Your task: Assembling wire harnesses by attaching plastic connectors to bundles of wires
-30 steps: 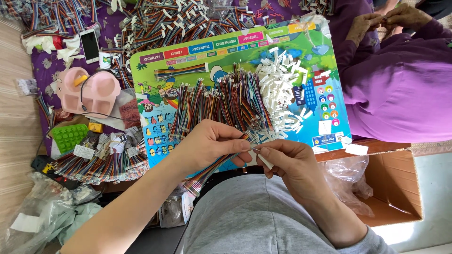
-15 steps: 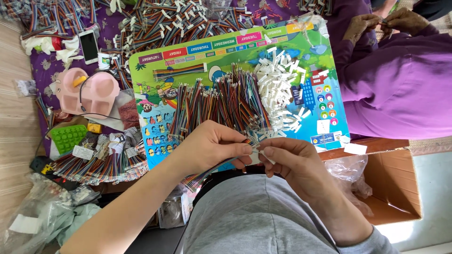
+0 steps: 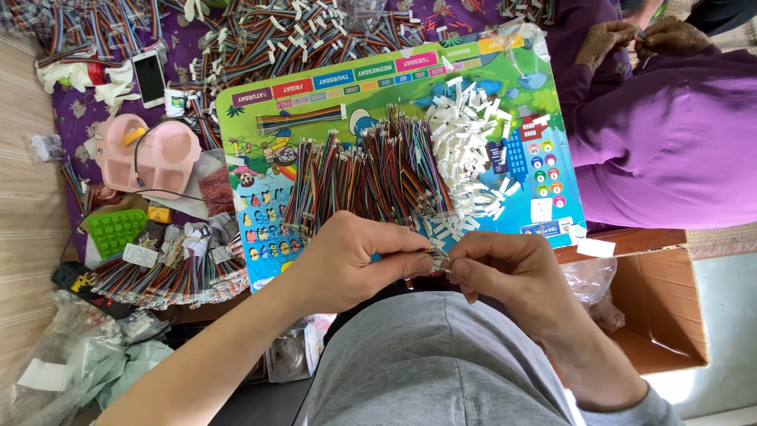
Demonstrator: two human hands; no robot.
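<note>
Nearest the camera, the left hand (image 3: 347,264) and the right hand (image 3: 505,272) are meeting just above the lap in grey cloth (image 3: 426,363). The fingertips of both are pinching together on a short multicoloured ribbon of thin wires (image 3: 435,256), the left thumb and forefinger clamping the wire end while the right is closing on its tip, where a small pale piece seems to be sitting; it is too small to tell exactly what.

Such a wire bundle is looking very light and limp, bending under its own weight, with a delicate metal end that could kink. Gripping close to the tip, as both hands are doing, seems the surest way to keep it steady.

Just beyond the hands, a colourful printed plastic board (image 3: 544,170) is lying flat, carrying a thick heap of striped wire lengths (image 3: 363,173) and, touching it on the right, a pile of small white plastic connector housings (image 3: 465,150). An open brown cardboard box (image 3: 662,308) is sitting to the right. Farther off, a pink moulded tray (image 3: 146,154) is resting on a purple cloth, and a person in a purple sleeve (image 3: 670,134) is working alongside.
</note>
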